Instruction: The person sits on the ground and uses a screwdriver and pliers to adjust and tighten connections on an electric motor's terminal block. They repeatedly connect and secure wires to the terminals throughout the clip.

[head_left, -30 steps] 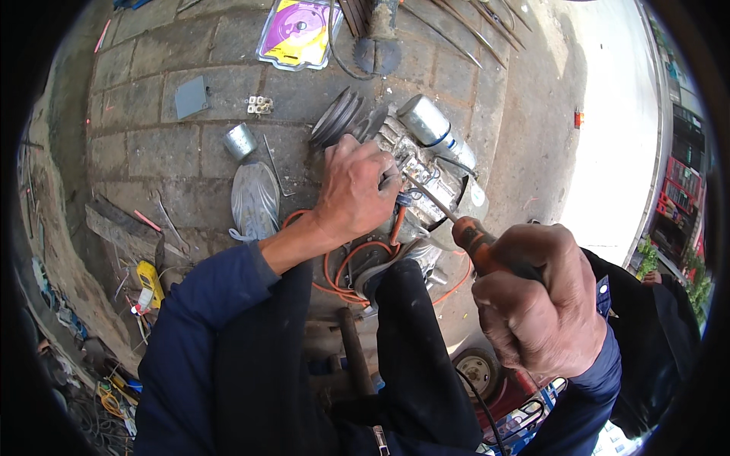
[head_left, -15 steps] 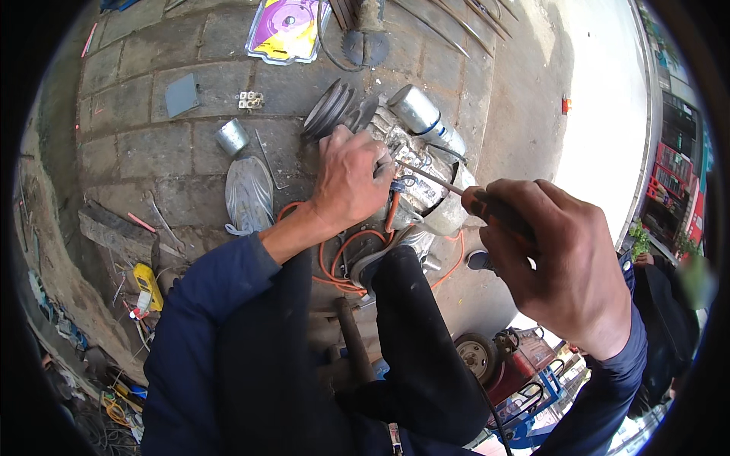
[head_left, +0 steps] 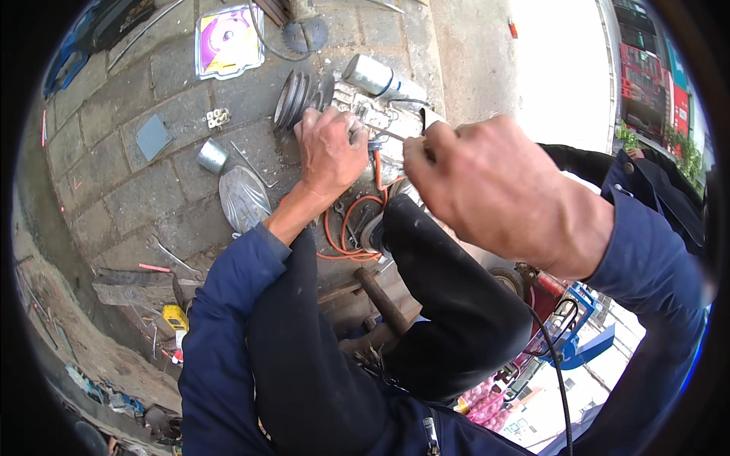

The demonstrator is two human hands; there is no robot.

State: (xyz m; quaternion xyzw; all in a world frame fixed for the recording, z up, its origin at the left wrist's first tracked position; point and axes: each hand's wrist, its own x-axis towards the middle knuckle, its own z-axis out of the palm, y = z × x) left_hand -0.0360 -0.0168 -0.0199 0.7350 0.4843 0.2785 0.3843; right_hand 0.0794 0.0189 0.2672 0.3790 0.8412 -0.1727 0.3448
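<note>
A dusty electric motor [head_left: 372,112] lies on the paving, with a grooved pulley [head_left: 291,99] at its left end and a silver cylinder [head_left: 372,74] along its far side. My left hand [head_left: 328,148] is at the motor near the pulley, its fingers bent and pinched together. Whatever those fingers may hold is hidden. My right hand [head_left: 494,194] is wrapped round a screwdriver [head_left: 385,132], covering the handle. The thin shaft points left toward my left fingertips, and its tip is hard to make out. An orange cable [head_left: 378,171] runs from the motor toward my knees.
A packaged purple-and-yellow disc [head_left: 228,38] and a round saw blade [head_left: 306,36] lie at the back. To the left are a grey square plate [head_left: 153,137], a white connector block [head_left: 217,118], a metal cup [head_left: 213,156], a plastic bag [head_left: 245,199] and a wrench [head_left: 171,254].
My right hand has turned, and its back now covers the screwdriver handle that showed before. My left hand stays at the motor. The whole view has shifted and tilted.
</note>
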